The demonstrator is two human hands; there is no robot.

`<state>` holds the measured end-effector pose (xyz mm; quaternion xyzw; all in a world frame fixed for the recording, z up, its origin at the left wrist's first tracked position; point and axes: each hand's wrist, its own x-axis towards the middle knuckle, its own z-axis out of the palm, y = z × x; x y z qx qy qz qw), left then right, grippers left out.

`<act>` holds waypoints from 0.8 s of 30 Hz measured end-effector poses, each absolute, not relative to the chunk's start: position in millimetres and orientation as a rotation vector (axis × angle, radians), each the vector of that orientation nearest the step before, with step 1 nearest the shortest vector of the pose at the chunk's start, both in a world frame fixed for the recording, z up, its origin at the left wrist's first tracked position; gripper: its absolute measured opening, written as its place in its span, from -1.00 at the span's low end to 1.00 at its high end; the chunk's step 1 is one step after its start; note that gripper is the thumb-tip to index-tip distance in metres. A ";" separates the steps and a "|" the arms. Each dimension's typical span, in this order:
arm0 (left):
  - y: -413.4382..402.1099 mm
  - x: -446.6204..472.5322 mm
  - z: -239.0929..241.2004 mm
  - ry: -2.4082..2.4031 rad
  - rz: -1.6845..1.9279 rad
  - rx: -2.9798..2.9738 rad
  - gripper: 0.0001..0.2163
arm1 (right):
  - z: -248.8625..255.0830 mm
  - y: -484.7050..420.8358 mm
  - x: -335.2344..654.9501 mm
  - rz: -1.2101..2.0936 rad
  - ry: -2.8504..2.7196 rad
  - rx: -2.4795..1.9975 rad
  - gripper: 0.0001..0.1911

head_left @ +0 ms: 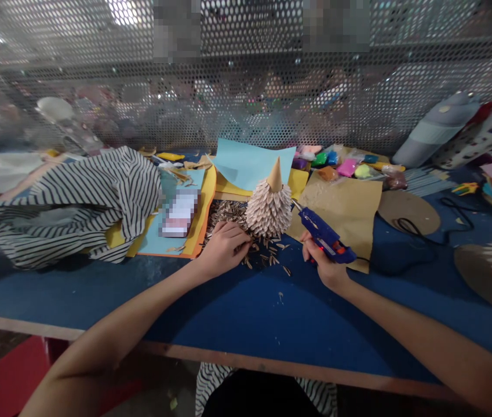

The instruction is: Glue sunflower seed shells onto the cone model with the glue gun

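Observation:
In the middle of the table stands a paper cone (269,209), its lower part covered in overlapping pale seed shells and its tan tip bare. My right hand (324,263) is wrapped round a blue glue gun (323,234), whose nozzle points left towards the cone's side. At the cone's lower left, my left hand (227,246) rests by a pile of sunflower seed shells (228,212). Its fingertips are pinched together at the loose shells, and anything between them is too small to make out.
Left lie a phone (180,213) on coloured paper and a striped cloth (115,191). Behind are blue paper (252,165) and bags of coloured clay (345,166). Right are brown paper (345,202), a cardboard disc (408,212), a black cord (415,229) and a bottle (439,127).

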<state>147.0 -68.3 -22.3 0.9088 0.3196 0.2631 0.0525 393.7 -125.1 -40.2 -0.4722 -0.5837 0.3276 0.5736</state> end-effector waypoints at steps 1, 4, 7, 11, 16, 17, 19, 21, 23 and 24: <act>-68.4 147.4 -21.1 0.975 0.821 2.752 -0.81 | -40.2 -126.1 393.9 0.756 -1.377 -1.110 -0.68; -68.3 148.2 -18.4 0.979 0.893 2.693 -0.81 | -40.4 -128.9 393.7 0.673 -1.425 -1.130 -0.71; -68.3 148.4 -18.8 0.987 0.899 2.656 -0.83 | -41.9 -131.3 392.4 0.545 -1.484 -1.133 -0.75; -68.8 148.1 -21.8 0.952 0.863 2.710 -0.87 | -39.9 -135.0 389.9 0.455 -1.549 -1.083 -0.90; -75.8 152.8 -15.2 0.991 0.918 2.531 -0.83 | -34.6 -139.4 384.2 0.395 -1.601 -1.084 -0.94; -79.3 155.1 -12.8 0.965 0.927 2.451 -0.82 | -34.9 -140.0 382.0 0.373 -1.596 -1.096 -0.92; -88.2 161.1 -9.0 0.899 0.902 2.270 -0.81 | -36.2 -141.6 376.8 0.353 -1.567 -1.114 -0.89; -98.0 167.8 -7.7 0.881 0.883 2.109 -0.81 | -36.7 -143.8 371.2 0.373 -1.534 -1.118 -0.86; -106.2 173.9 -8.7 0.890 0.864 2.013 -0.81 | -36.1 -146.6 366.9 0.435 -1.526 -1.122 -0.84; -109.2 176.4 -9.7 0.901 0.859 1.984 -0.80 | -35.9 -147.9 365.6 0.486 -1.553 -1.099 -0.83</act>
